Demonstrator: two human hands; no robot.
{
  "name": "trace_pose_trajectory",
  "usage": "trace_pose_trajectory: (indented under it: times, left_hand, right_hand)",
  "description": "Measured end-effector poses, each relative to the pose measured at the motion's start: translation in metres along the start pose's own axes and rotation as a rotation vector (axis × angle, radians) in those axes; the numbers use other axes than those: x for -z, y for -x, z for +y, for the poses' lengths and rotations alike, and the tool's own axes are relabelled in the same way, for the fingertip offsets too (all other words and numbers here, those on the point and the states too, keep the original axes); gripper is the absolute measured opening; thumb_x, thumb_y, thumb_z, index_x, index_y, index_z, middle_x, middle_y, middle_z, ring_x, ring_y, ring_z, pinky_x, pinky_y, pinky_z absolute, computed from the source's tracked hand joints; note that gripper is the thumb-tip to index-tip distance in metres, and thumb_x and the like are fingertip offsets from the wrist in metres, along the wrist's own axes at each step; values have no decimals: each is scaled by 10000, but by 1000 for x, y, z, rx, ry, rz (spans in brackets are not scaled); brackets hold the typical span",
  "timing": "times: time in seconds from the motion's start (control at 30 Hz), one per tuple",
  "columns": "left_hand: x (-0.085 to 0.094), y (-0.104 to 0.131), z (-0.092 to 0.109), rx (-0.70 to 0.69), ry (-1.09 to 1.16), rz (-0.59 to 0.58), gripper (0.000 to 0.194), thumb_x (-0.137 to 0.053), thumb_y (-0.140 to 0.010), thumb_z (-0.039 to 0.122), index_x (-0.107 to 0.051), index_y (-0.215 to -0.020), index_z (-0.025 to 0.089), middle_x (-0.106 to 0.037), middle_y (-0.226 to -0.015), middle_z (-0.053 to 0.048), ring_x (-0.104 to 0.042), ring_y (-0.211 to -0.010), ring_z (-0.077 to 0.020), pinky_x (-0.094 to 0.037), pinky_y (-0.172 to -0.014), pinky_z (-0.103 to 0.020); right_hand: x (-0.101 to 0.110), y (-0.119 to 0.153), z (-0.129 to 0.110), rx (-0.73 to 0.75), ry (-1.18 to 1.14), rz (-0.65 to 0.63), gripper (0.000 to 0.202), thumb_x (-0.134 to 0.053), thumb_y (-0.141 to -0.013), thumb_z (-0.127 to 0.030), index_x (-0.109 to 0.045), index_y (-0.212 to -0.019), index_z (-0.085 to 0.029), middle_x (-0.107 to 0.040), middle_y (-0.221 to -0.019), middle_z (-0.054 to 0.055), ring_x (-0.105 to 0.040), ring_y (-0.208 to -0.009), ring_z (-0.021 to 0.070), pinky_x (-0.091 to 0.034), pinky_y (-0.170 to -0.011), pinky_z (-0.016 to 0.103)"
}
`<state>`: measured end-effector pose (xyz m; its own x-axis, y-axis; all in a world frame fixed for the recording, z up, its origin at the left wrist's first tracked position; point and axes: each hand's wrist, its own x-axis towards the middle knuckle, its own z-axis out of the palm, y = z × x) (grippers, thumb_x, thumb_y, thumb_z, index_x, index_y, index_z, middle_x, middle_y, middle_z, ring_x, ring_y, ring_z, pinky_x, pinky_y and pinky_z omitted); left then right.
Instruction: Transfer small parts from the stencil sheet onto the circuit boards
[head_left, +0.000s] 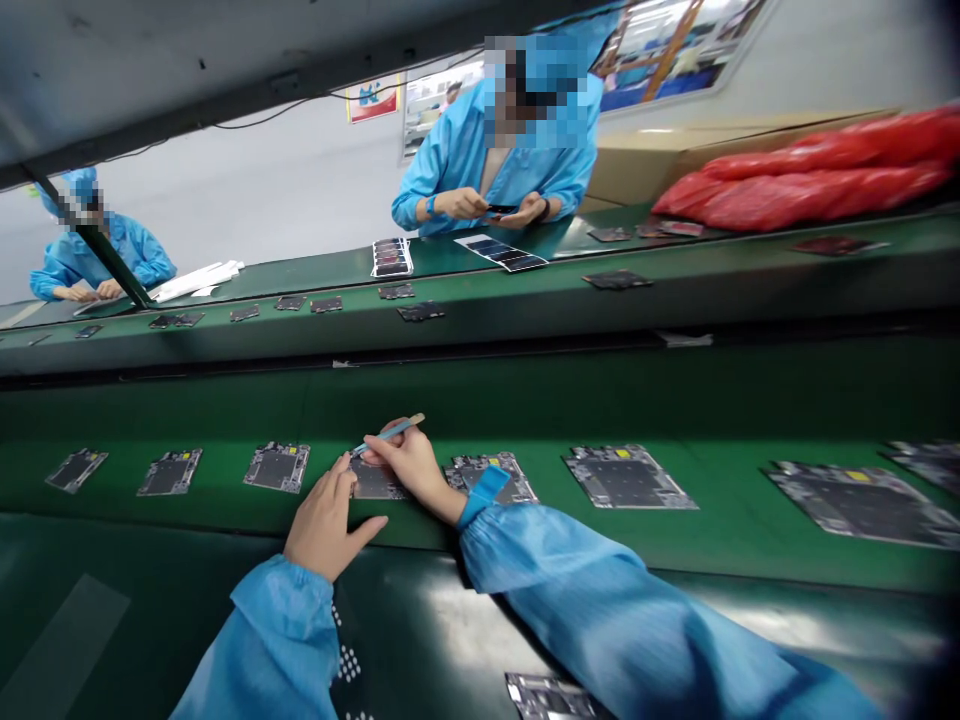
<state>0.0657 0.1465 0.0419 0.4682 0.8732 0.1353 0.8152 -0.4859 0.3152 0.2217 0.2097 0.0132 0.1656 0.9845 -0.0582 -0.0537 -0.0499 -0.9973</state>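
While the right hand (414, 467) pinches a slim blue hand tool (395, 429) over the printed circuit board (376, 484) between neighbouring boards (277, 468) on the green belt (120, 492), the left hand (324, 522), thumb spread, gripping nothing visible, best steadies its left edge, keeping tool pressure light.

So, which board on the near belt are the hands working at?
The fourth board from the left: left hand at its left edge, right hand above it with the blue tool. No other board has both hands at it.
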Motion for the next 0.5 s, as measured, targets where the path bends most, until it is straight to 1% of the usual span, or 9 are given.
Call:
trace_pose_trajectory:
  times: [0.1, 0.2, 0.27, 0.33, 0.4, 0.47, 0.5]
  left_hand:
    - [-3, -5, 6, -11, 13, 7, 287, -590, -814, 381, -478, -999, 192, -478, -1359, -169, -409, -1285, -295, -423, -993, -458]
    - [-7, -11, 12, -5, 24, 30, 384, -536, -840, 384, -454, -1136, 154, -538, -1284, -195, -464, -1238, -312, -416, -985, -495]
    - [-7, -15, 15, -10, 38, 43, 414, -524, -842, 378, -443, -1177, 148, -574, -1238, -186, -502, -1204, -306, -398, -1000, -507]
    - [-4, -15, 16, -29, 58, 51, 423, -538, -834, 382, -446, -1187, 167, -573, -1256, -156, -504, -1208, -285, -378, -1027, -489]
    - [2, -9, 14, -34, 77, 73, 419, -508, -860, 366, -419, -1227, 183, -533, -1318, -130, -454, -1258, -258, -361, -1050, -465]
    - [10, 8, 11, 20, 118, 162, 395, -427, -909, 316, -370, -1281, 197, -514, -1343, -114, -407, -1293, -229, -373, -1048, -442]
    - [14, 20, 9, 66, 143, 224, 380, -393, -923, 294, -362, -1291, 207, -515, -1343, -107, -408, -1291, -220, -392, -1036, -428]
  right_hand:
    - [5, 1, 2, 5, 2, 24, 268, -761, -608, -297, -517, -685, -217, -697, -516, 16, -719, -578, 285, -573, -556, 348]
    - [10, 1, 2, 8, -38, 59, 306, -773, -583, -318, -500, -686, -225, -671, -490, 0, -703, -530, 276, -571, -543, 363]
    - [13, 0, -5, 19, -92, 97, 339, -760, -594, -363, -468, -710, -237, -646, -481, -22, -694, -518, 264, -576, -565, 382]
    - [17, 3, -17, 37, -165, 129, 369, -731, -622, -423, -425, -736, -252, -624, -495, -47, -699, -557, 247, -584, -627, 393]
    - [20, 11, -33, 47, -238, 117, 398, -717, -633, -468, -401, -748, -255, -616, -523, -54, -703, -606, 231, -584, -687, 393]
    - [23, 29, -49, 40, -289, 53, 418, -731, -625, -479, -411, -753, -244, -627, -549, -44, -696, -608, 216, -585, -695, 388]
    - [23, 40, -55, 24, -306, -10, 419, -742, -625, -472, -423, -757, -235, -636, -562, -36, -689, -597, 205, -585, -684, 379]
